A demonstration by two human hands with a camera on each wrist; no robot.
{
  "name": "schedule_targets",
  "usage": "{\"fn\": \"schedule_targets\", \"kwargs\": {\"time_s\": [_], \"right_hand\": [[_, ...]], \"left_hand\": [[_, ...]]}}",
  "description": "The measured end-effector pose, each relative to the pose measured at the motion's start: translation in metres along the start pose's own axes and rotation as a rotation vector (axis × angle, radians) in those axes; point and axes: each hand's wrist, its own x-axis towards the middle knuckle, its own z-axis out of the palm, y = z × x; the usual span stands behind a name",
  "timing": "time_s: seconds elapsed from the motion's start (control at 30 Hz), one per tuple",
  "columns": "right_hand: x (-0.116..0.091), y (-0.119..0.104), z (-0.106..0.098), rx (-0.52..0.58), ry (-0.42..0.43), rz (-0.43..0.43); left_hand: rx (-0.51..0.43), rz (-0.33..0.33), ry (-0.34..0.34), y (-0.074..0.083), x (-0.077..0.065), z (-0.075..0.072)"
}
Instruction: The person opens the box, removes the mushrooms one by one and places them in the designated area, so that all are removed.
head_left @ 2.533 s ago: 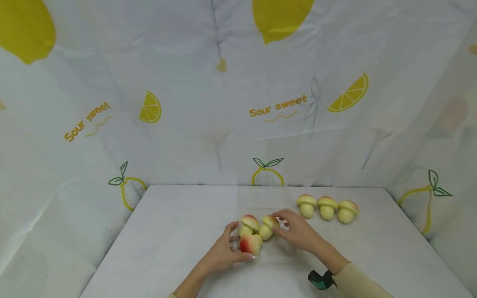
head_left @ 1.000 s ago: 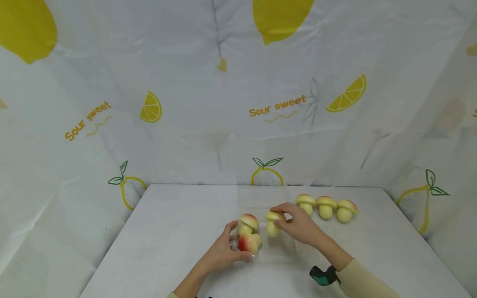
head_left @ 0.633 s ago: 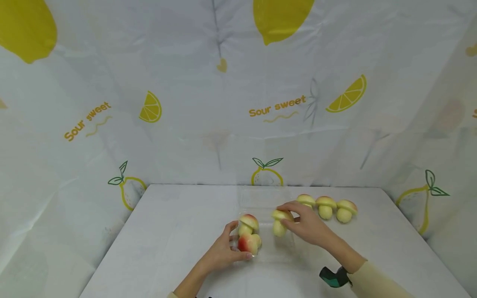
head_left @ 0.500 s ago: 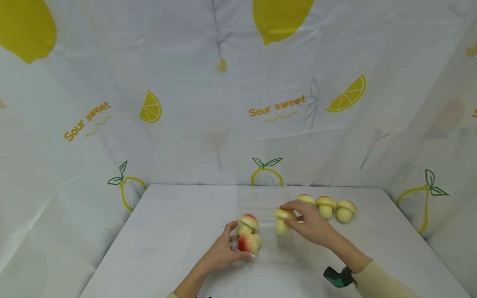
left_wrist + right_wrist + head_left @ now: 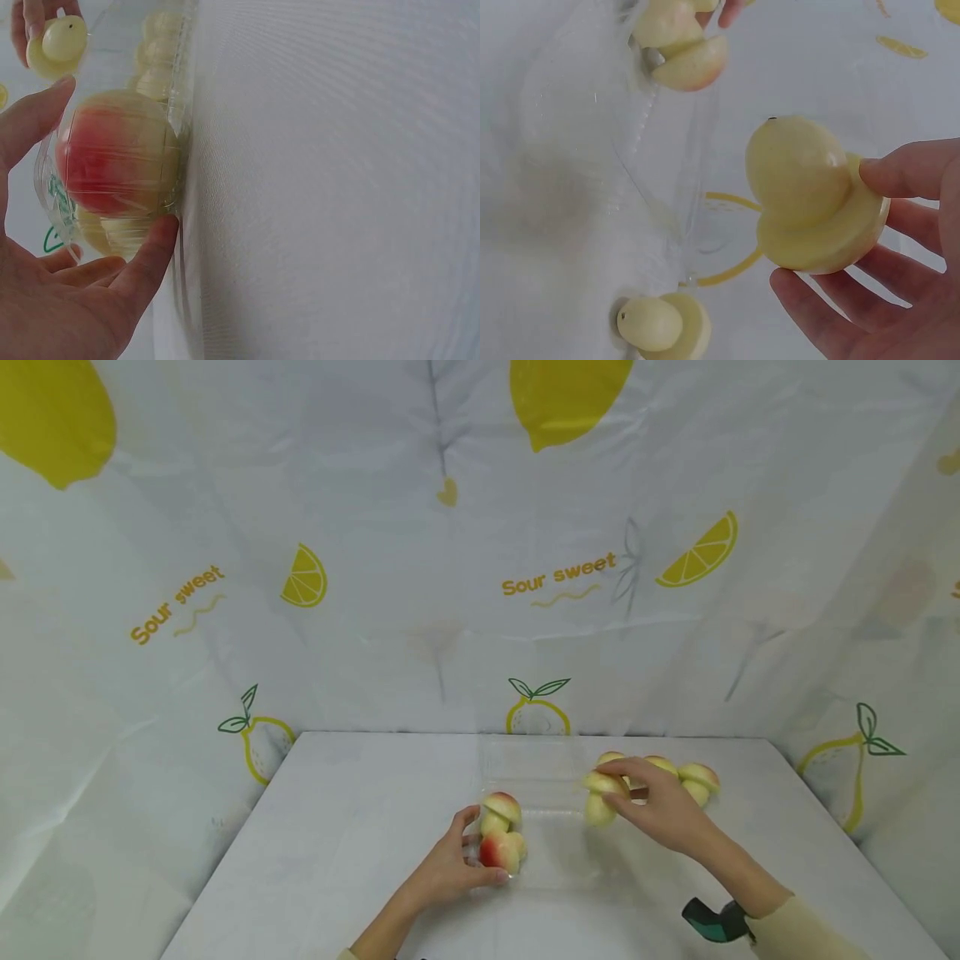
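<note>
A clear plastic box (image 5: 558, 852) stands mid-table with its lid (image 5: 532, 760) folded back. Its left end is gripped by my left hand (image 5: 450, 862), thumb in front and fingers behind. Inside, against that end, are two toy mushrooms: one with its cap up (image 5: 501, 808), the other lying with its red cap (image 5: 112, 154) to the side. My right hand (image 5: 663, 802) pinches another toy mushroom (image 5: 802, 184) by its cap, thumb on one side and fingers on the other. That mushroom is held raised at the box's back right corner.
Behind the right hand, a row of three toy mushrooms (image 5: 699, 777) sits at the table's back right, partly hidden by that hand. A white table (image 5: 360, 827) lies under everything. A lemon-printed white sheet (image 5: 390, 635) hangs behind it.
The right hand has lifted one mushroom from beside the other two in the box and carried it right, towards the row. The left hand stays on the box's end.
</note>
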Motion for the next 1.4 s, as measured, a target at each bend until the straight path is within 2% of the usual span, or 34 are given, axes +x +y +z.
{"fn": "schedule_targets", "kwargs": {"time_s": [0.33, 0.63, 1.07, 1.4], "right_hand": [[-0.006, 0.008, -0.021, 0.026, 0.062, 0.036], [-0.012, 0.018, -0.028, -0.040, 0.092, 0.065], [-0.031, 0.046, -0.038, -0.066, 0.124, 0.197], [-0.048, 0.072, -0.039, -0.093, 0.152, 0.205]], "left_hand": [[0.007, -0.001, 0.000, 0.001, -0.001, -0.001], [0.014, -0.001, -0.004, 0.001, -0.002, 0.000], [0.016, 0.006, -0.005, 0.002, -0.002, 0.000], [0.007, -0.002, -0.008, 0.003, -0.002, 0.000]]}}
